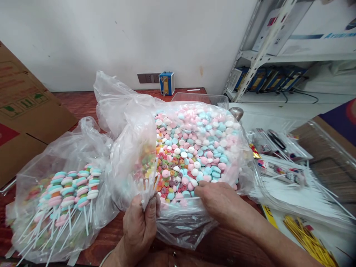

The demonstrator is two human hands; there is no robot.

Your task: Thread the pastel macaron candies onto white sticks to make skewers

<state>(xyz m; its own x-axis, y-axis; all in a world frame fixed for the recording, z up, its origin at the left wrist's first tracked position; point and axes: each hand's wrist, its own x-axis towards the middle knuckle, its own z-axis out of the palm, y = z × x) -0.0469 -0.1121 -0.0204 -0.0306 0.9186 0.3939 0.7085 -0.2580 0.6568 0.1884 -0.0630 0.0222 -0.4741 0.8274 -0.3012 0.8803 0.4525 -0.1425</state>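
Note:
My left hand (142, 222) is closed around a small bunch of white lollipop sticks (150, 185), their tips pointing up. My right hand (215, 198) reaches over the near edge of a big clear plastic bag (183, 226), fingers curled at the sweets; whatever they pinch is hidden. Pink, blue and white button-shaped candies (203, 148) fill the bag. Colourful ring-shaped pieces (172, 170) lie among them, towards the left. Left of my hands, a second clear bag (91, 141) bears finished-looking candy skewers (68, 189), pieces stacked on white sticks.
A cardboard box (30, 115) stands at the left. At the right are a plastic tray of white sticks (286, 189), scissors (276, 140) and yellow twist ties (308, 241). Behind the bag, a metal scoop (236, 112) and a small blue box (167, 83) show near a white shelf (258, 55).

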